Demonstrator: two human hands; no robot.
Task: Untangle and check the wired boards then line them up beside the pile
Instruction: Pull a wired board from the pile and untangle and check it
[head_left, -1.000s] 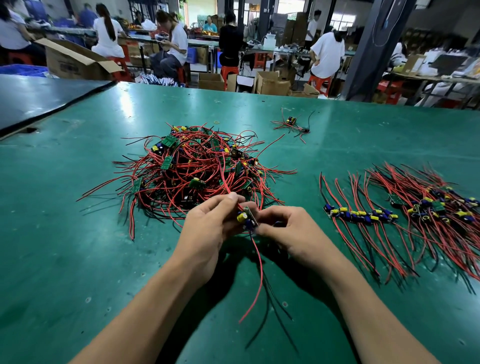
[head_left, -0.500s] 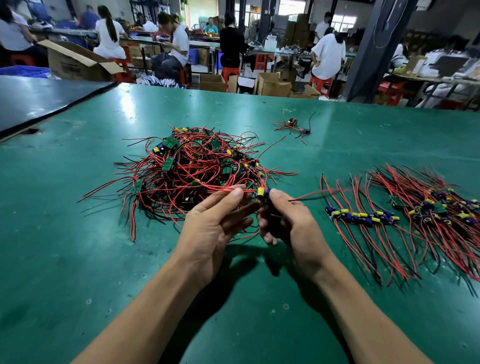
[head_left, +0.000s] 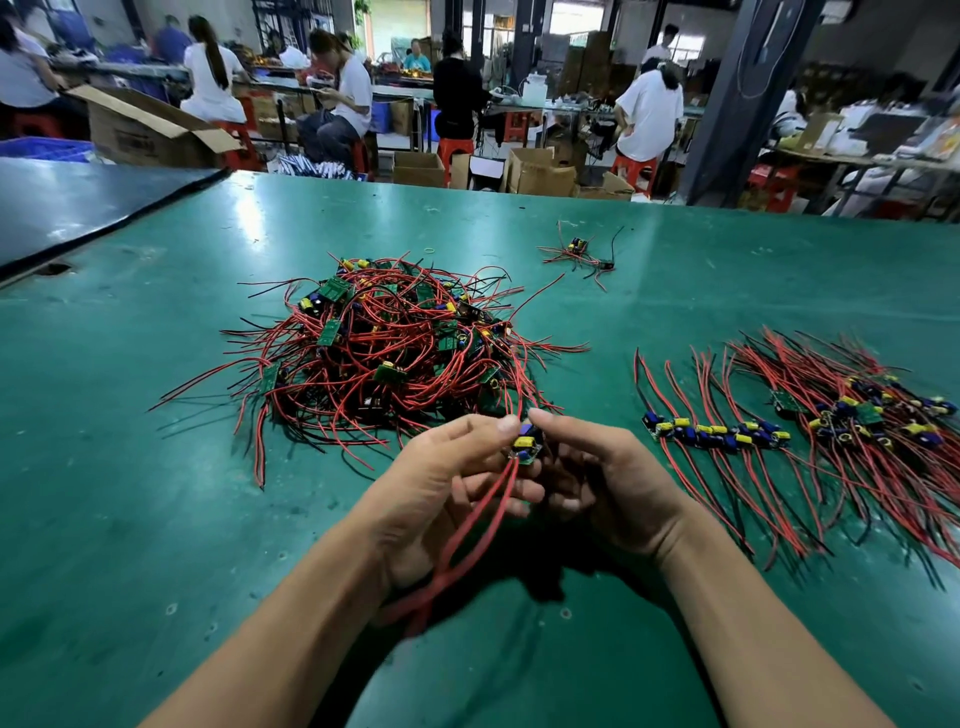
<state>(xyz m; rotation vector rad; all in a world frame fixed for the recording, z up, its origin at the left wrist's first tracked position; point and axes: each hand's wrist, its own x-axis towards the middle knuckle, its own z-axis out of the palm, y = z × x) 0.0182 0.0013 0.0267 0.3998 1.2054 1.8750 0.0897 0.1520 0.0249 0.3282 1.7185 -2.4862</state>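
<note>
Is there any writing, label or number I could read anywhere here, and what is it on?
None can be read.
The open brown cardboard box at the far left carries dark print, too blurred to read.
The small green circuit board nearest the camera shows no legible marking: too small to tell.

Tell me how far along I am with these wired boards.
Done: a row of boards lies lined up on the right, with a looser batch beyond it. In hand: one board pinched between left hand and right hand, its red wires hanging. Still to do: the big tangled pile, plus a small stray bundle farther back.
</note>
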